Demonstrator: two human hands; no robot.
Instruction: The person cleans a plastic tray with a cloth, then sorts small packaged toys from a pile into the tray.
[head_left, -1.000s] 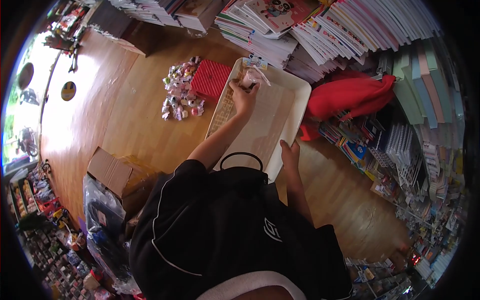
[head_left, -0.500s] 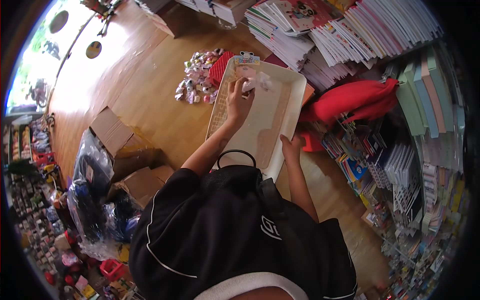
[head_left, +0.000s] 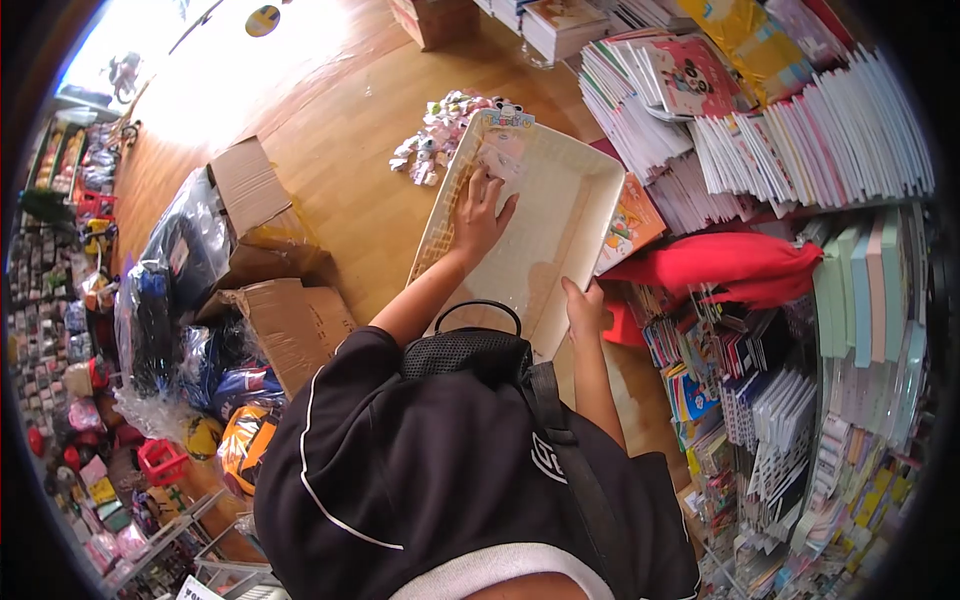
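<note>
A cream plastic basket (head_left: pixel 575 150) with lattice sides lies in front of me, tilted in view. My right hand (head_left: pixel 584 308) grips its near right rim, thumb over the edge. Inside, my left hand (head_left: pixel 480 222) reaches toward the far left, fingers apart and thumb out. Just beyond its fingertips is a pale pink packet in clear wrapping (head_left: pixel 502 155). A small panda-topped card with colourful lettering (head_left: pixel 508 118) sits on the far rim. Behind the left rim, a pile of small pastel trinkets (head_left: pixel 430 150) lies on the wooden floor.
To the right stand stacked booklets (head_left: pixel 790 150), a red cloth bundle (head_left: pixel 725 265) and shelves of stationery. At left are cardboard boxes (head_left: pixel 290 325) and plastic-wrapped bags (head_left: pixel 180 260). A red crate (head_left: pixel 162 462) and small goods line the lower left.
My left hand has moved back from the basket's far end, and its fingers have parted from the small wrapped item there. My right hand stays on the rim. The view has shifted.
</note>
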